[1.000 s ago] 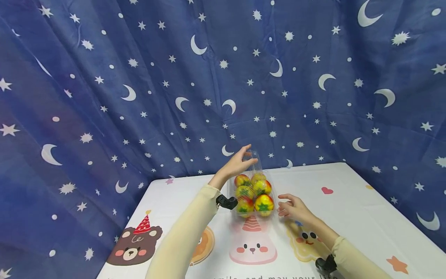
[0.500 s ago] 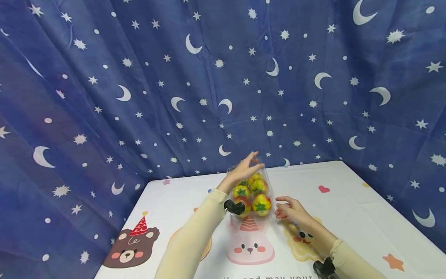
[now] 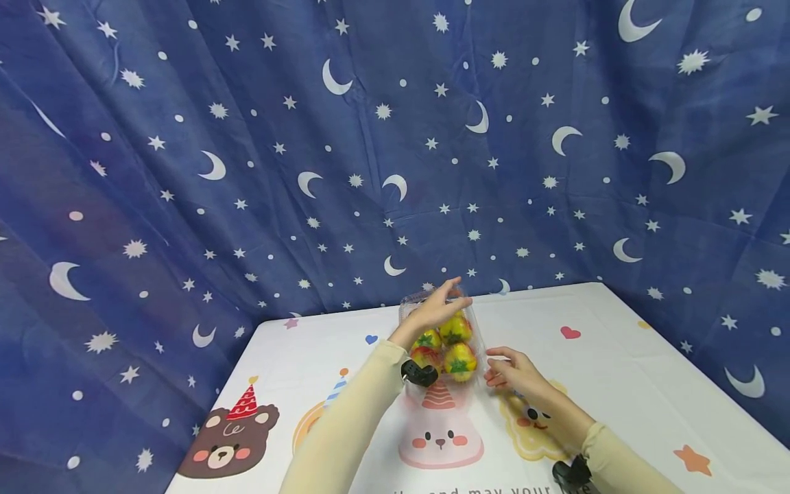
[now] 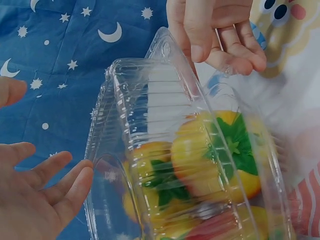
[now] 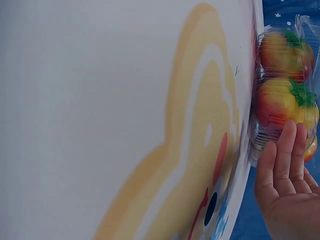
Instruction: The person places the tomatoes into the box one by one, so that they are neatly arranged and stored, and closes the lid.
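A clear plastic clamshell box (image 4: 162, 95) stands toward the back of the table, filled with several toy fruits (image 3: 460, 362), yellow and red with green leafy tops. Its lid leans over the fruits, still apart from the base along one side in the left wrist view. My left hand (image 3: 435, 310) reaches over the box from the left with fingers extended, fingertips right at the lid's edge. Part of the box is hidden beneath it. Beside the box's near right side is my right hand (image 3: 520, 376), fingers loosely bent; in the right wrist view its fingertips (image 5: 287, 131) overlap the box wall.
A white tablecloth (image 3: 617, 370) printed with cartoon figures covers the table. Behind it hangs a blue curtain (image 3: 278, 171) with moons and stars. Black wrist cameras (image 3: 420, 372) sit on both sleeved arms.
The lid, upright behind the fruits earlier, has swung toward the person over the box. My left hand has come slightly down and right with it; the right hand has stayed beside the box.
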Motion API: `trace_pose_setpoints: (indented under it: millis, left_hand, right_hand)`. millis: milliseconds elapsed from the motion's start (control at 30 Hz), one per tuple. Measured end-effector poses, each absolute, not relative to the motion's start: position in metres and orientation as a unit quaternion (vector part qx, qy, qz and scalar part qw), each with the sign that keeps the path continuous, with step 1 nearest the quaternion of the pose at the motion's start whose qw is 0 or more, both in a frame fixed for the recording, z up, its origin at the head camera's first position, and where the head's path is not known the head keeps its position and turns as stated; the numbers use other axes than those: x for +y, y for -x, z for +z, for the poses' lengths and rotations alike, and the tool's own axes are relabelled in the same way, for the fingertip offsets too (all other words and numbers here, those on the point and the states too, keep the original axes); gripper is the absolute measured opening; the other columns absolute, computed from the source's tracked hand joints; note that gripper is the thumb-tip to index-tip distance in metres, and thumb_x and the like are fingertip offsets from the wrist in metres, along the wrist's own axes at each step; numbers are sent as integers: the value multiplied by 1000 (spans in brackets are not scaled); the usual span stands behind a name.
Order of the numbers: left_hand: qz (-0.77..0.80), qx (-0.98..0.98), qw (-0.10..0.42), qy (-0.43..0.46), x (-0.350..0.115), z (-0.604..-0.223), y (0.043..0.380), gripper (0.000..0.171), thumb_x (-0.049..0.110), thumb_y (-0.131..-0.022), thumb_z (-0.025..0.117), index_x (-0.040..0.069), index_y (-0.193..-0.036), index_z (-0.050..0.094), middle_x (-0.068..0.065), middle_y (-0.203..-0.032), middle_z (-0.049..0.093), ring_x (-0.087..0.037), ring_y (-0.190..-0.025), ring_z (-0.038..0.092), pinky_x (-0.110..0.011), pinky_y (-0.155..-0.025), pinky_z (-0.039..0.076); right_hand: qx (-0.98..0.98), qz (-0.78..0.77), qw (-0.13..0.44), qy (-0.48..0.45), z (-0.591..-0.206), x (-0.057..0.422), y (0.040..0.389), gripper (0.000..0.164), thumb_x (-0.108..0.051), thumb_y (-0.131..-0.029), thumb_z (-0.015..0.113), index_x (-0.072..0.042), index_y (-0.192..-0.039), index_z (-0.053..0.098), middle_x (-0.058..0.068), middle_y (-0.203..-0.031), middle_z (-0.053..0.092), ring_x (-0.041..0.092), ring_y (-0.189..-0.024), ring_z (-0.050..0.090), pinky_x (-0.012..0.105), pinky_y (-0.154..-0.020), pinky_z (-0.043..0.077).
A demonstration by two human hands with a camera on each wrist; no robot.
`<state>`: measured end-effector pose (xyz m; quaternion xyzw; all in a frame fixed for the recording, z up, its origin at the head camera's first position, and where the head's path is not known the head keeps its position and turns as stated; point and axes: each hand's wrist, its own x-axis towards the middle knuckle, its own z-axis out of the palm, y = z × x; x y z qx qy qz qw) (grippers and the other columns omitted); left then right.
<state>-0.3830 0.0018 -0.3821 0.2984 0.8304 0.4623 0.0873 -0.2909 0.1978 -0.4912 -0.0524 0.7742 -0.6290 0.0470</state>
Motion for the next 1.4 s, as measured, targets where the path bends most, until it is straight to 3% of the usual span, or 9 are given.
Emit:
trace_pose_setpoints:
  millis: [500,733,1067,1400]
  left_hand:
    - [464,832,100,-287,10,-399,380,69,36,-97,55,10,-155,28,-23,-143,48,-33,-129,49,-43,-102,43]
    - [451,838,103,-288,11,-403,379,69,37,-97,54,11,-156,28,-22,-143,49,-33,-128,51,-42,-101,44]
    - [445,842,100,-288,11,-404,377,68,38,-98,54,13,-156,28,-20,-143,50,-33,-127,51,-42,-101,44]
    - [444,841,102,-290,12,-407,377,69,39,-98,53,12,-156,27,-20,-142,50,-32,-128,51,-41,-101,45]
  right_hand:
    - [764,-641,51,46,-491,198,287,45,-15,-103,45,14,-137,41,12,-84,68,30,-78,70,36,-71,56]
    - [755,-653,49,40,-490,197,287,46,-18,-104,44,15,-136,40,12,-85,69,22,-75,70,34,-69,57]
    - [746,-661,49,54,-490,198,288,56,-15,-96,59,15,-138,39,21,-91,71,21,-76,70,37,-73,57]
    - [742,-669,38,21,-492,193,290,52,-11,-95,60,14,-136,41,23,-91,71,23,-75,70,38,-72,57]
